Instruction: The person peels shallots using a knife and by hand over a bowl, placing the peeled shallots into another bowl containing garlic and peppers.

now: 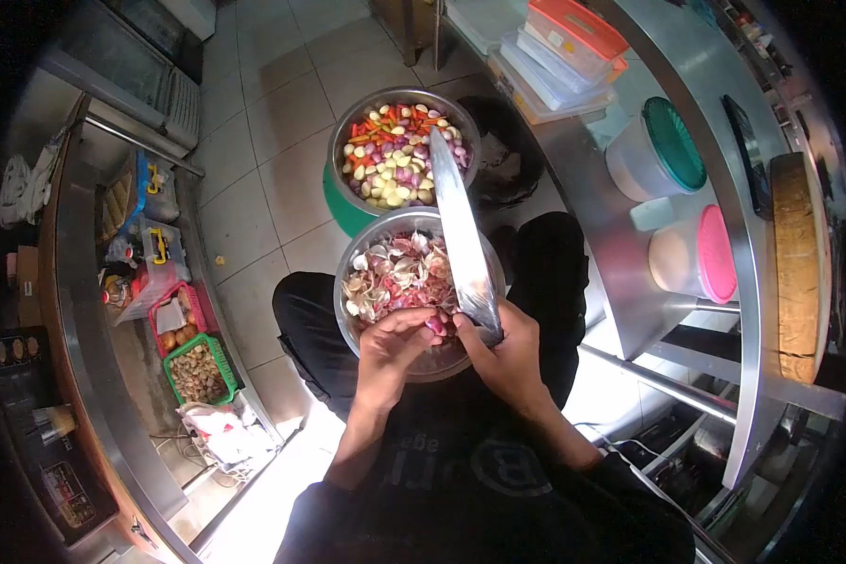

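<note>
My left hand [392, 350] is closed, pinching a small purple-red shallot [434, 324] between its fingertips. My right hand [506, 355] grips a large knife [462, 235], its broad shiny blade pointing away from me and its handle hidden. The right thumb reaches to the shallot. Below both hands, a metal bowl [340, 324] on my lap holds garlic and shallot skins [397, 268]. Just beyond, a second metal bowl [333, 155] contains peeled garlic, shallots and orange-red chillies [399, 155]. The knife tip overlaps this far bowl in view.
A green stool or tub [341, 202] shows under the far bowl. To the left, a low shelf carries a green basket [221, 352] and a pink basket [186, 299]. Lidded tubs [714, 254] and stacked plastic boxes [559, 66] fill the steel shelf at right.
</note>
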Demonstrator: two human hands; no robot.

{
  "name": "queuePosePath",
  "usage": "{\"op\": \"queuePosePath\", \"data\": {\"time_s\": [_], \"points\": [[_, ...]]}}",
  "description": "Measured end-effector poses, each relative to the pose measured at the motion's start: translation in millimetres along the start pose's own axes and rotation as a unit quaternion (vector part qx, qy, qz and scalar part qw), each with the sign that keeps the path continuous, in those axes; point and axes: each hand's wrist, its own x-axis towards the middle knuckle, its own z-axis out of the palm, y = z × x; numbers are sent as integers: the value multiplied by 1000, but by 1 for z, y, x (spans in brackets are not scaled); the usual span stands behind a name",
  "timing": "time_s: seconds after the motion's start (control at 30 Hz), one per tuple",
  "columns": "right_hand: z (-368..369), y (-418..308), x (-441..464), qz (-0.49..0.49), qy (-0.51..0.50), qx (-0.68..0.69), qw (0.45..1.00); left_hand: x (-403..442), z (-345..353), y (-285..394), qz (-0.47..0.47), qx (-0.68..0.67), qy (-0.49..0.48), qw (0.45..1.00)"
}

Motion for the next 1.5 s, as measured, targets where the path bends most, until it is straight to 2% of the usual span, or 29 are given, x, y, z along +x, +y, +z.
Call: {"op": "queuePosePath", "data": {"time_s": [0.07,0.13,0.37,0.43,0.57,0.83,0.93,1.07,1.23,1.47,1.5], "points": [[-4,1,1,13,-7,-22,1000,-1,0,-1,-7,-22,15,1000],[-5,1,2,-52,-28,-64,996,-1,3,3,-5,-25,21,999],[0,-1,-3,-65,-79,-69,992,-2,2,0,2,-31,33,999],[-1,-5,-2,-107,-90,-74,987,-2,0,-1,7,-21,37,999],[-1,-9,-3,-102,-117,-56,986,-3,0,-4,17,-9,46,999],[2,3,-6,-70,-112,-127,983,-2,2,-5,4,4,11,1000],[3,6,-5,-90,-61,-88,990,-2,5,-3,-4,-4,19,1000],[-2,-3,-4,-92,-67,-60,992,-3,5,-6,11,-10,43,999],[3,-2,-10,-68,-114,-102,986,-3,3,-8,4,-11,42,999],[0,-1,-8,-55,-123,-115,984,-6,-1,-9,-3,-9,18,1000],[1,1,-7,-68,-101,-89,989,-5,0,-9,-2,-10,17,1000]]}}
